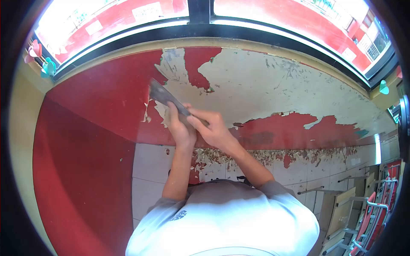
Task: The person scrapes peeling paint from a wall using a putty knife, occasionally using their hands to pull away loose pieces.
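Bright daylight from the windows (124,19) at 11 and 1 o'clock, with heavy fisheye bending.
Glare washes out the panes and burns the white shirt (239,222) at 6 o'clock; a curved shadow darkens the red panel (85,170) at 8 o'clock. Black vignetting rings the frame, and fine detail looks slightly soft.

Red paint (102,85) borders ragged off-white patches (256,81) (scuffed with grey marks (290,70)); the floor tiles (149,164) are white, the shirt (222,217) pale with a small dark print (179,215), the window frame (200,30) black.
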`<state>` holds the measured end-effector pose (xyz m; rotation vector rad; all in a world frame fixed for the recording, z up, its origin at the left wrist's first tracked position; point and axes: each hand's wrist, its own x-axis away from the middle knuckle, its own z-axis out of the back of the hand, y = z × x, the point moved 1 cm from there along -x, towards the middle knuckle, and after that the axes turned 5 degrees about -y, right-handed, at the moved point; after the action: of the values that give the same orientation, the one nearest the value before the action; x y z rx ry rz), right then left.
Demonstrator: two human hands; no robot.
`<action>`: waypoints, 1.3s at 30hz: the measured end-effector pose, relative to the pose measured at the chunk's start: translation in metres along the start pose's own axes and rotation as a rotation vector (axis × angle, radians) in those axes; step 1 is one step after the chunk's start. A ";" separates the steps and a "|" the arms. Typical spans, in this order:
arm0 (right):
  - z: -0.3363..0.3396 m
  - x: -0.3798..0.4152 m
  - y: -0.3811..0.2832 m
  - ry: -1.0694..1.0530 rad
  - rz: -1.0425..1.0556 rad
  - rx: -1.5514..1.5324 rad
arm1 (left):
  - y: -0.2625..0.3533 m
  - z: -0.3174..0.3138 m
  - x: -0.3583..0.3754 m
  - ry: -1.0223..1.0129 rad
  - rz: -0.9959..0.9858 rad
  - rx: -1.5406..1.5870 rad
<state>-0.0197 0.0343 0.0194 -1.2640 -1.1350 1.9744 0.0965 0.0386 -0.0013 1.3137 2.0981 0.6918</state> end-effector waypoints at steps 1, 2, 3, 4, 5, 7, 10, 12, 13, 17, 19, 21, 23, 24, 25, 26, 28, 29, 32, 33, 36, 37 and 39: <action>-0.008 0.016 0.024 0.013 -0.039 -0.032 | -0.020 0.016 0.009 0.105 0.121 0.012; -0.009 0.037 0.049 0.004 -0.170 -0.017 | -0.044 0.030 0.019 0.216 0.238 0.025; -0.005 0.062 0.073 -0.015 -0.304 0.000 | -0.067 0.039 0.032 0.214 0.352 0.031; 0.001 0.086 0.091 -0.011 -0.389 0.090 | -0.091 0.051 0.045 0.216 0.460 0.041; 0.007 0.109 0.103 -0.012 -0.471 0.181 | -0.125 0.079 0.058 0.210 0.640 0.080; 0.026 0.142 0.108 0.012 -0.578 0.174 | -0.149 0.088 0.073 0.222 0.815 0.140; 0.054 0.157 0.098 0.155 -0.692 0.017 | -0.136 0.044 0.070 0.073 0.826 -0.001; 0.066 0.142 0.083 0.196 -0.646 0.048 | -0.134 0.023 0.054 0.006 0.784 -0.037; 0.072 0.135 0.079 0.245 -0.590 0.076 | -0.135 0.015 0.049 -0.071 0.737 -0.079; 0.071 0.132 0.080 0.300 -0.591 0.030 | -0.139 -0.009 0.042 -0.139 0.640 -0.032; 0.072 0.134 0.072 0.329 -0.664 0.011 | -0.143 -0.011 0.046 -0.154 0.591 0.013; 0.073 0.113 0.069 0.299 -0.534 0.107 | -0.145 -0.008 0.036 -0.104 0.546 0.026; 0.073 0.087 0.069 0.276 -0.394 0.211 | -0.138 -0.009 0.019 -0.068 0.501 0.044; 0.070 0.073 0.069 0.243 -0.336 0.225 | -0.128 -0.011 0.010 -0.080 0.373 0.064; 0.070 0.067 0.068 0.200 -0.279 0.238 | -0.120 -0.013 0.003 -0.082 0.241 0.085; 0.073 0.068 0.066 0.175 -0.283 0.236 | -0.115 -0.013 0.001 -0.107 0.210 0.033; 0.073 0.077 0.062 0.220 -0.348 0.170 | -0.124 -0.015 0.013 -0.023 0.294 -0.019; 0.072 0.084 0.062 0.199 -0.336 0.157 | -0.129 -0.019 0.016 0.030 0.379 -0.065; 0.079 0.096 0.078 0.250 -0.412 0.086 | -0.138 -0.017 0.012 -0.012 0.321 -0.032; 0.074 0.088 0.082 0.238 -0.422 0.084 | -0.135 -0.020 0.011 -0.013 0.297 -0.032; 0.063 0.066 0.080 0.238 -0.279 0.072 | -0.109 -0.011 -0.008 -0.049 0.203 -0.030; 0.062 0.063 0.072 0.208 -0.268 0.114 | -0.100 -0.010 -0.014 -0.111 0.169 -0.052; 0.059 0.068 0.064 0.191 -0.234 0.137 | -0.105 -0.014 -0.002 -0.027 0.208 -0.100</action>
<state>-0.1015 0.0336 -0.0553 -1.1634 -0.9885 1.6909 0.0217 -0.0052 -0.0629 1.4892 1.8972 0.8492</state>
